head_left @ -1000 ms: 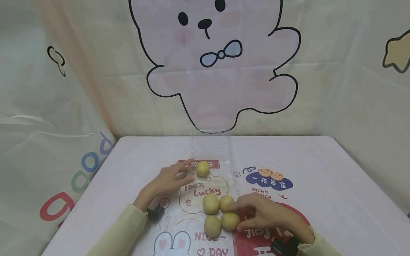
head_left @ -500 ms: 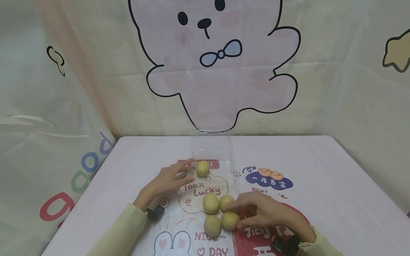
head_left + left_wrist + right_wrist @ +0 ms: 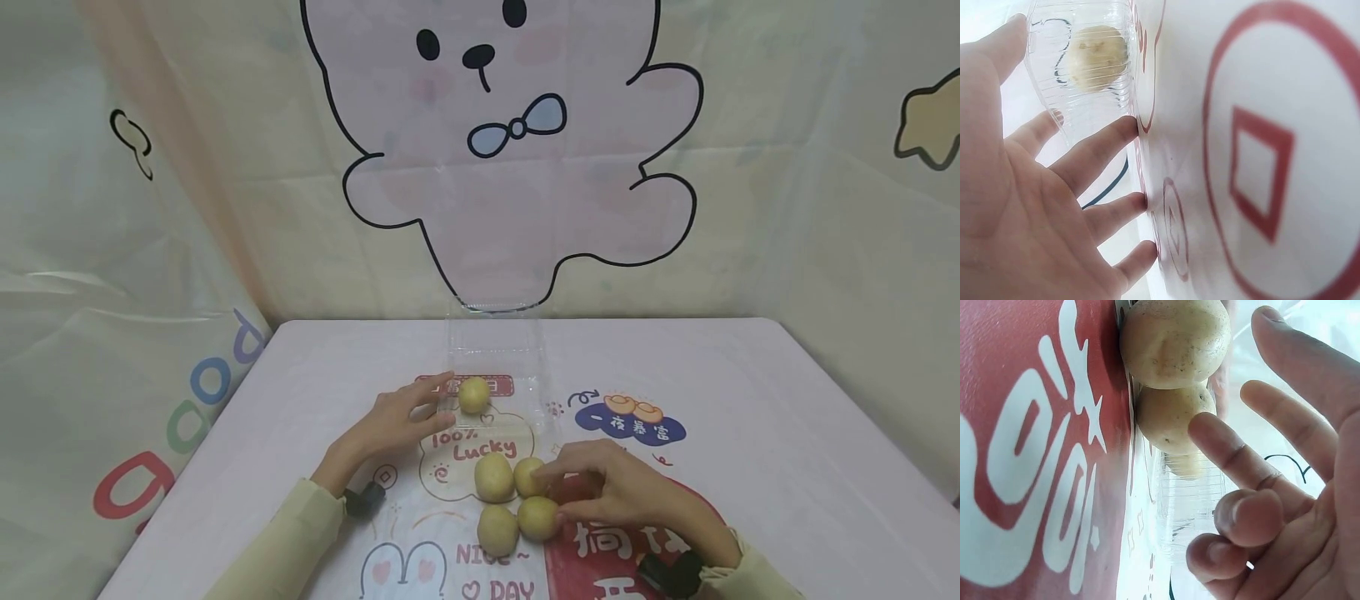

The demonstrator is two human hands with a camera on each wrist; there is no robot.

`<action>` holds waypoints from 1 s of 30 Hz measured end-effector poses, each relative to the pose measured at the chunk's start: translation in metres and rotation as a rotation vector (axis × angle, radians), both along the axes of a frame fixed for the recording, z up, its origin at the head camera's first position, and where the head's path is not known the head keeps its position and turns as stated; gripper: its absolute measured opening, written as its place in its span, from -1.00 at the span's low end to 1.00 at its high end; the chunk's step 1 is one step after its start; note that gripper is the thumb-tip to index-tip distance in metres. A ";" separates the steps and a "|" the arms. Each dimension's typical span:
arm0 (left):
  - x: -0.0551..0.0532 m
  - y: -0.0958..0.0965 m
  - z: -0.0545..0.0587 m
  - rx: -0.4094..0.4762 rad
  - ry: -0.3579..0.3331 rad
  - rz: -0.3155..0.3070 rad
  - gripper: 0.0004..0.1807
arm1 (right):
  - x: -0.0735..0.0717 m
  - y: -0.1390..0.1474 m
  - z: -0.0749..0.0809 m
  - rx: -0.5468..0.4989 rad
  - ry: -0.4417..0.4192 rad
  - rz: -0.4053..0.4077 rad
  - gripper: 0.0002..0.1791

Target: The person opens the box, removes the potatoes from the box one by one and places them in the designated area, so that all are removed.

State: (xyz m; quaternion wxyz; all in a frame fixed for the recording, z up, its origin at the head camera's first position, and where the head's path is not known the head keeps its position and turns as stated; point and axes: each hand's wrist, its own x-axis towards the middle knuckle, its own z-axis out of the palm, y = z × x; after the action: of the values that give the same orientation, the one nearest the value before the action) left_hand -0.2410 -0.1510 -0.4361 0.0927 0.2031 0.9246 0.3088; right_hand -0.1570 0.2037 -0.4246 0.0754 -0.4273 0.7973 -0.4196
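Note:
A clear plastic box [image 3: 534, 404] lies on the table with its lid raised at the back and one potato [image 3: 474, 395] inside. My left hand [image 3: 401, 418] rests at the box's left side, fingers spread and thumb against the plastic in the left wrist view. Several potatoes sit clustered in front of the box: two at the back, one larger [image 3: 494, 477] and one smaller [image 3: 528, 477], and two nearer, left [image 3: 497, 531] and right [image 3: 537, 518]. Beside the right-hand pair hovers my right hand [image 3: 622, 483]; its fingers are apart around nothing in the right wrist view.
A white table cover [image 3: 360, 346] with printed drawings and a red patch [image 3: 592, 567] lies beneath everything. Behind the table hangs a cloth with a bear drawing [image 3: 495, 208]. Black wrist cameras sit on both wrists, the left one [image 3: 365, 500] close to the tabletop.
My right hand has shifted slightly up, its fingertips now by the smaller back potato. The near right potato has moved barely to the left. My left hand and the box have stayed put.

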 end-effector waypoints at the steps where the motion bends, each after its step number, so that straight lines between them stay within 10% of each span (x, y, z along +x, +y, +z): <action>1: 0.000 0.000 0.000 0.000 0.000 0.000 -0.18 | 0.000 0.000 0.000 -0.008 0.003 0.001 -0.54; 30: 0.001 0.001 -0.001 -0.004 -0.003 0.011 -0.18 | -0.003 -0.004 -0.006 -0.070 0.180 -0.142 -0.55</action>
State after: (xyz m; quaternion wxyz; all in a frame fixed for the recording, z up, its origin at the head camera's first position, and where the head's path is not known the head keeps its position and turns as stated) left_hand -0.2399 -0.1502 -0.4373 0.0926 0.1973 0.9261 0.3080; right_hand -0.1596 0.2001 -0.4304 -0.0415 -0.4081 0.8140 -0.4112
